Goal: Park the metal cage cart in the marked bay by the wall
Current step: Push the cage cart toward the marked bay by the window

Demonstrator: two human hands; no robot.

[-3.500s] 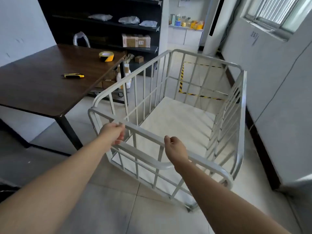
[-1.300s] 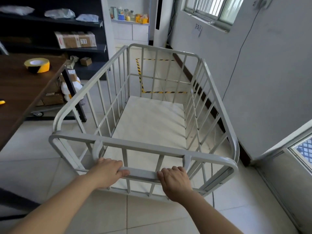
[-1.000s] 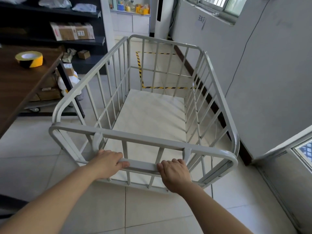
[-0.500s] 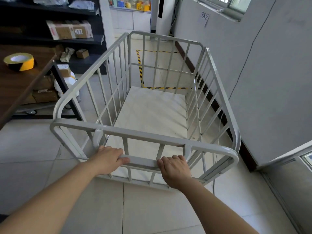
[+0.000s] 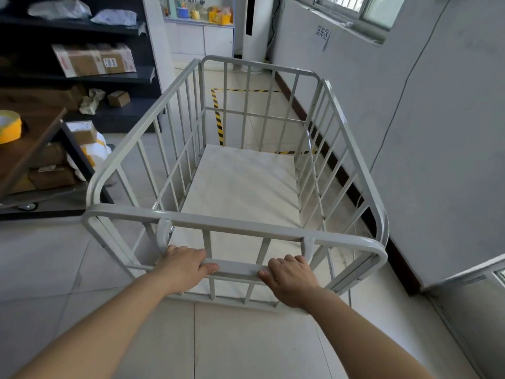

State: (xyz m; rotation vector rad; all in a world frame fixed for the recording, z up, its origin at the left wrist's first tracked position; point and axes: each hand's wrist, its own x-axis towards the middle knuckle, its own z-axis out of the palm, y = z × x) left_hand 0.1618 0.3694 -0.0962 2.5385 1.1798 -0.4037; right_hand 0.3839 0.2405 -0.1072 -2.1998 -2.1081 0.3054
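Note:
A pale grey metal cage cart (image 5: 235,228) with barred sides and a white floor panel stands on the tiled floor in front of me. My left hand (image 5: 184,266) and my right hand (image 5: 289,277) both grip its low handle bar at the near end. Beyond the cart's far end, a bay marked with yellow-and-black tape (image 5: 217,116) lies on the floor against the right wall. The cart's far end hides part of the bay's near line. A paper sign (image 5: 323,36) hangs on the wall above the bay.
The grey wall (image 5: 437,132) with a dark skirting runs close along the cart's right side. A brown table (image 5: 24,149) with a yellow tape roll (image 5: 8,125) stands at left. Dark shelving (image 5: 82,64) with boxes stands behind it. A white floor-standing unit (image 5: 255,28) stands beyond the bay.
The cart has rolled forward along the wall toward the taped bay, and the table has slid back at left. Both hands moved from the top rail to the lower handle and stay there.

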